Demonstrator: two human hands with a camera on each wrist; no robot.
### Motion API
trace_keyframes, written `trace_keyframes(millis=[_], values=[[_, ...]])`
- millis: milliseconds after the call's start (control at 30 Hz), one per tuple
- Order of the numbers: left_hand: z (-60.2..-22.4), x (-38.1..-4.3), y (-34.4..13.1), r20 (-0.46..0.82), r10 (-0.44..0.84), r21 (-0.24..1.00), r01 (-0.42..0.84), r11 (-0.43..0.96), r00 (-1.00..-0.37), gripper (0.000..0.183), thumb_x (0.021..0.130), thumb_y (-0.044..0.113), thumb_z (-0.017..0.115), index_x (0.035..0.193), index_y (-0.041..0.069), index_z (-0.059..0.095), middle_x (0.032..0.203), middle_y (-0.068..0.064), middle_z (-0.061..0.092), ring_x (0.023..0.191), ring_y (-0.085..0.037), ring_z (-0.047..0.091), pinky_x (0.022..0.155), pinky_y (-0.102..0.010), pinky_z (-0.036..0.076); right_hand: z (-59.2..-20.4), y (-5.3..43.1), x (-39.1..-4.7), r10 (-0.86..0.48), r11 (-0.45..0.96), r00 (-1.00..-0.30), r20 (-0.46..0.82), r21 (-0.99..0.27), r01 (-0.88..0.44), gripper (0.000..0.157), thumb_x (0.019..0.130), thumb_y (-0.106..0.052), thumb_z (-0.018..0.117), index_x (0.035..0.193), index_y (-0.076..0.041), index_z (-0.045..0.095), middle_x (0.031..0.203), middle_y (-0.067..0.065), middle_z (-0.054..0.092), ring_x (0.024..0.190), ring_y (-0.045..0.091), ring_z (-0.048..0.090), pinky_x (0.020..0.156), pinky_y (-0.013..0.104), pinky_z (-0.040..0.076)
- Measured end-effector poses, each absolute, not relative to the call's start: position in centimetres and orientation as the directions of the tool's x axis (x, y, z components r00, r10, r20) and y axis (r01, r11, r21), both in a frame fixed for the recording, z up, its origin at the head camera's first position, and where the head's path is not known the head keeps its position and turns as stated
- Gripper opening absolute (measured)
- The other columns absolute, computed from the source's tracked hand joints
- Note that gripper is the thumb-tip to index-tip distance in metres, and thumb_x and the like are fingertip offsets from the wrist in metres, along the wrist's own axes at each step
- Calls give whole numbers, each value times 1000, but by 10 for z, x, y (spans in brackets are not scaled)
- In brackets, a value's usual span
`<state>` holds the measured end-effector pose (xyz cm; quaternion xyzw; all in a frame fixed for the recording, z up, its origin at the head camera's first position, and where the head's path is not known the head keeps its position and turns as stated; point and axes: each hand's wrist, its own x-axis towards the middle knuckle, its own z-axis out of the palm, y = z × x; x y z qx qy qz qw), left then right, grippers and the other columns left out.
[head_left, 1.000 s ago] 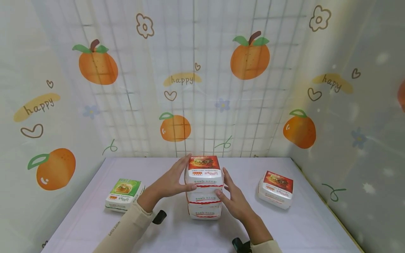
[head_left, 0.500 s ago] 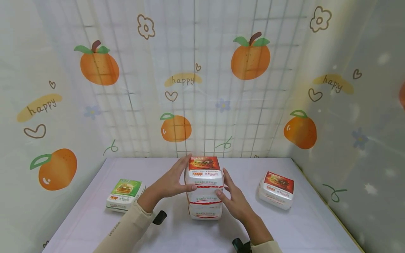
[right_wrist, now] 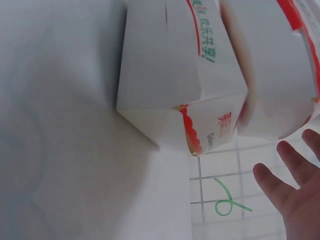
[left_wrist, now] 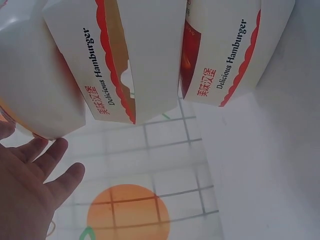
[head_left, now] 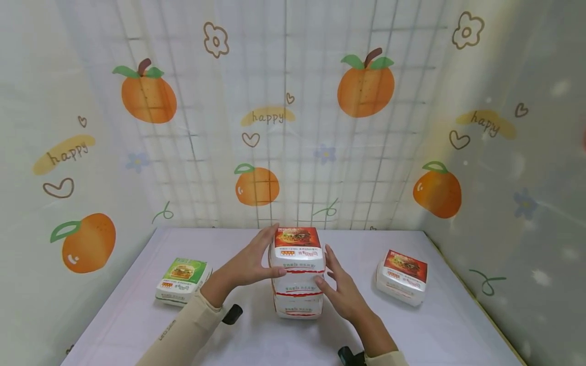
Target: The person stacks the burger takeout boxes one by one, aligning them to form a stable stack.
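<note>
Three white hamburger boxes stand stacked at the table's middle: the top box (head_left: 296,251) with a red burger picture, the middle box (head_left: 297,283) and the bottom box (head_left: 298,306). My left hand (head_left: 247,262) lies along the top box's left side, thumb across its front corner, fingers reaching to the back. In the left wrist view its fingertips (left_wrist: 60,145) meet that box. On the stack's right, my right hand (head_left: 341,290) has its thumb at the middle box's front corner. Its fingers (right_wrist: 295,165) are spread and straight in the right wrist view.
A green-topped hamburger box (head_left: 184,279) lies on the left of the white table (head_left: 256,345), partly behind the left sleeve. Another red-topped box (head_left: 403,277) sits at an angle on the right. A fruit-print curtain (head_left: 311,178) closes off the back and sides.
The head view has shifted slightly, moving the whole scene a little right and down. Both hands and the stack otherwise keep their places.
</note>
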<state>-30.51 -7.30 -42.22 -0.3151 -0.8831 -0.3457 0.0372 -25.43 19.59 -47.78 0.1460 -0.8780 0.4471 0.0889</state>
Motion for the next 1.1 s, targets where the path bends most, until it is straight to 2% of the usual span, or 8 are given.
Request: trace_keyframes(millis=[333,533,767,1100], values=[[-425,-304,-75,277,520,580,572,579,-808,107,75,73,63,155,40,2,160,9,13,143,-18,19,104,-59,33,-478,197,-253,-182,556,-939,293,-757,-344,83,94,-50,54,157,-34,3,157,8,28,137,36,36,103,58,35],[-425,-305,-75,291,519,585,579,568,-804,106,74,73,64,155,40,4,159,11,14,143,-16,18,104,-58,33,-478,196,-253,-182,552,-935,303,-756,-353,82,94,-50,54,157,-31,5,156,10,30,136,37,37,102,59,36],[-426,-306,-72,303,518,581,586,565,-800,106,75,74,63,155,39,3,159,12,13,143,-15,18,105,-58,32,-473,195,-252,-203,531,-918,342,-749,-396,81,94,-46,56,158,-30,8,156,6,29,139,33,33,103,57,36],[-425,-306,-69,304,517,572,588,572,-800,105,76,73,62,155,39,2,159,13,14,143,-12,18,106,-56,31,-476,195,-253,-182,534,-933,312,-765,-360,81,94,-48,55,157,-32,7,157,6,28,137,35,35,102,59,36]])
